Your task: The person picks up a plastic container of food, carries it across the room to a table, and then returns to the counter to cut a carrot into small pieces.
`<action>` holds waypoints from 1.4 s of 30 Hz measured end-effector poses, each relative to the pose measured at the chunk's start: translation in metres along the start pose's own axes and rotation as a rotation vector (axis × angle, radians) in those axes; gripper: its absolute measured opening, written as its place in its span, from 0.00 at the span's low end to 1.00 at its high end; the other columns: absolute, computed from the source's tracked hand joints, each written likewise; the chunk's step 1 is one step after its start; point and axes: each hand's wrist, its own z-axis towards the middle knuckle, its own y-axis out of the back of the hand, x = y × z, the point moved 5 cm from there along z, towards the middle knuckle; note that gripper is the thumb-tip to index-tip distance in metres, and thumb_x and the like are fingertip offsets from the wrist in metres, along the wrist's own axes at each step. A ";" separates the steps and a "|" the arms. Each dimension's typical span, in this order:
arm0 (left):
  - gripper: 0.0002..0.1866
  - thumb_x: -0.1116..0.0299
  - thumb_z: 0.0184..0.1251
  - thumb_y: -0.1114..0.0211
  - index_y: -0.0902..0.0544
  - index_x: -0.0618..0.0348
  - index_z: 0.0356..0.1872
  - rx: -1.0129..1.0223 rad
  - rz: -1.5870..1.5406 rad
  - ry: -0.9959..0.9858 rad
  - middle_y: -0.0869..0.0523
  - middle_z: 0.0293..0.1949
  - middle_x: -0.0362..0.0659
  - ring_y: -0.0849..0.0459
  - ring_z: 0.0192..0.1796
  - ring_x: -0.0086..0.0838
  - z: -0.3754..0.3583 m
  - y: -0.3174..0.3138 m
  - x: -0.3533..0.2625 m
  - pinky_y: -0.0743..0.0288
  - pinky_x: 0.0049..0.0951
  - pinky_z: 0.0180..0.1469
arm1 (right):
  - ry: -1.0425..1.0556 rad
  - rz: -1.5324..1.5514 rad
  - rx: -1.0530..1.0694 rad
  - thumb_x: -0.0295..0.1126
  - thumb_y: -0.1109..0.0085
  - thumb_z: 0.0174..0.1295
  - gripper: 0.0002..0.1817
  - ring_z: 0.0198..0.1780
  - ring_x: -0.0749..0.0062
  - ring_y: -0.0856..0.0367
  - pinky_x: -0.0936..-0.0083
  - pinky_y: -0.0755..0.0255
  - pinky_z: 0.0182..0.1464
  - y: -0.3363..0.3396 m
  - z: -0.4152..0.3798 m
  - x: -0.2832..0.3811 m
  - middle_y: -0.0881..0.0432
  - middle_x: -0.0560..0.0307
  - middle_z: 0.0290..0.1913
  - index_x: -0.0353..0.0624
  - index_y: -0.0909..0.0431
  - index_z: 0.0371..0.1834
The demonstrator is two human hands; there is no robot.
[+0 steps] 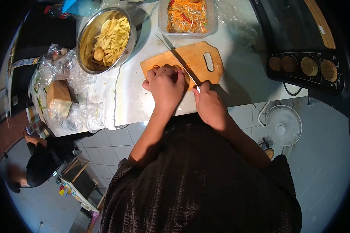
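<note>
A wooden cutting board (196, 52) with a slot handle lies on the marble-patterned counter. My left hand (166, 85) is over the board's left part, its fingers curled down onto small orange pieces that they mostly cover. My right hand (210, 104) grips the handle of a kitchen knife (179, 59). The blade slants up and left across the board, just right of my left fingertips. Behind the board stands a clear plastic container (188, 35) of shredded orange and white vegetables with red pieces. A metal bowl (82, 50) holds cut yellow potato sticks and whole peeled pieces.
Plastic bags (85, 116) and a plastic-wrapped tan block (58, 97) lie at the counter's left. A black stove with knobs (309, 66) is on the right. Below stands a white fan (284, 125). Another person (43, 159) is at the lower left.
</note>
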 end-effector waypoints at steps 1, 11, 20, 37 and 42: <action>0.07 0.63 0.54 0.30 0.13 0.55 0.27 -0.006 -0.009 -0.002 0.14 0.32 0.42 0.26 0.46 0.41 -0.001 0.001 -0.001 0.43 0.43 0.48 | -0.002 0.004 0.001 0.40 0.52 0.72 0.18 0.32 0.33 0.20 0.47 0.27 0.34 0.000 0.000 0.001 0.21 0.31 0.25 0.30 0.34 0.38; 0.08 0.64 0.56 0.32 0.12 0.57 0.29 -0.003 0.010 -0.017 0.14 0.32 0.43 0.27 0.47 0.42 0.000 0.000 -0.001 0.40 0.44 0.47 | -0.050 -0.038 0.009 0.40 0.49 0.70 0.17 0.34 0.35 0.19 0.49 0.25 0.36 0.005 -0.015 -0.013 0.20 0.31 0.27 0.33 0.32 0.38; 0.08 0.65 0.57 0.32 0.13 0.58 0.30 0.047 -0.046 -0.009 0.14 0.35 0.44 0.27 0.47 0.45 -0.001 0.000 0.001 0.38 0.44 0.51 | 0.007 0.040 -0.008 0.40 0.52 0.72 0.18 0.33 0.31 0.22 0.46 0.28 0.34 0.003 -0.016 -0.007 0.21 0.30 0.26 0.32 0.34 0.37; 0.06 0.66 0.57 0.32 0.13 0.56 0.30 0.009 0.010 -0.039 0.15 0.33 0.41 0.28 0.46 0.41 -0.003 0.002 -0.001 0.43 0.45 0.48 | -0.037 0.038 0.018 0.39 0.52 0.72 0.17 0.34 0.30 0.21 0.46 0.28 0.35 -0.006 -0.011 -0.006 0.21 0.30 0.27 0.31 0.34 0.39; 0.06 0.66 0.57 0.32 0.13 0.57 0.29 0.005 -0.033 -0.041 0.15 0.33 0.42 0.28 0.46 0.42 -0.002 0.002 0.000 0.42 0.44 0.48 | -0.023 0.035 0.010 0.39 0.51 0.72 0.17 0.33 0.31 0.21 0.47 0.28 0.34 -0.004 -0.007 -0.005 0.21 0.30 0.27 0.31 0.34 0.39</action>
